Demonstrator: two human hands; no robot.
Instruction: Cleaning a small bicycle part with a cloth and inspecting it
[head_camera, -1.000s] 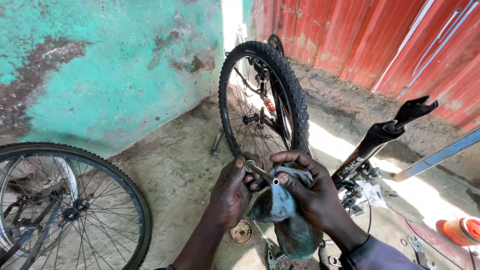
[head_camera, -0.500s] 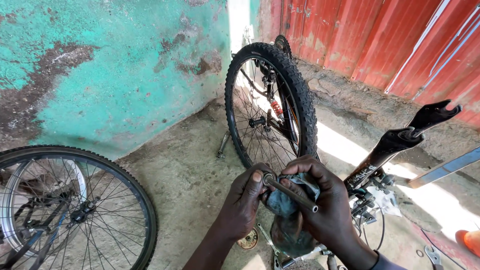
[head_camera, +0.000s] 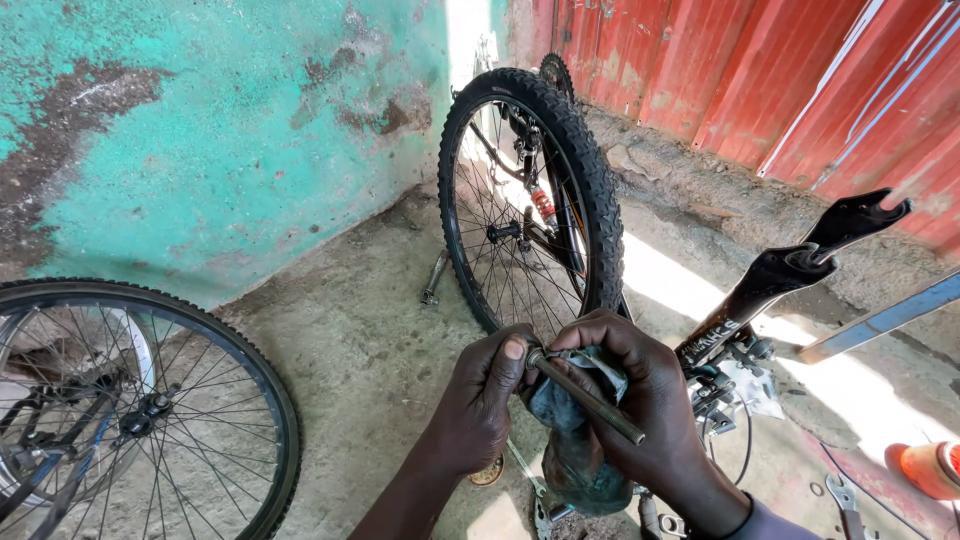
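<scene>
Far left: a loose bicycle wheel (head_camera: 140, 410) with thin spokes and a slim tyre, cut off by the frame edge, standing in front of the peeling turquoise wall (head_camera: 220, 130). Bare concrete floor (head_camera: 360, 340) between it and the hands. A small round brass-coloured part (head_camera: 487, 471) lies on the floor just under the left wrist. Left hand (head_camera: 480, 405): fingers curled shut, thumb and fingertips pinched on the near end of a thin dark metal rod (head_camera: 585, 396). The rod runs diagonally down to the right, across the right hand, its far end sticking out free past the knuckles. Right hand (head_camera: 640, 400): closed around a grimy blue-grey rag (head_camera: 575, 440), which is bunched against the rod and hangs down below both hands; the fingers wrap over rag and rod together. Both hands are touching, centre-bottom of view. Behind them, an upright knobby-tyred wheel (head_camera: 525, 200) mounted in a bike, hub and a red spring part visible through the spokes, a kickstand on the floor just to its left. Right of the hands: a black fork leg (head_camera: 790, 275) tilted up to the right, cables and small parts clustered at its base. Further right, a red corrugated metal fence (head_camera: 800, 80), a blue bar (head_camera: 885, 320) lying on the ground, a spanner (head_camera: 845, 505) on the floor near the bottom edge, and an orange object (head_camera: 930, 468) cut off at the right edge, can't tell what it is.
</scene>
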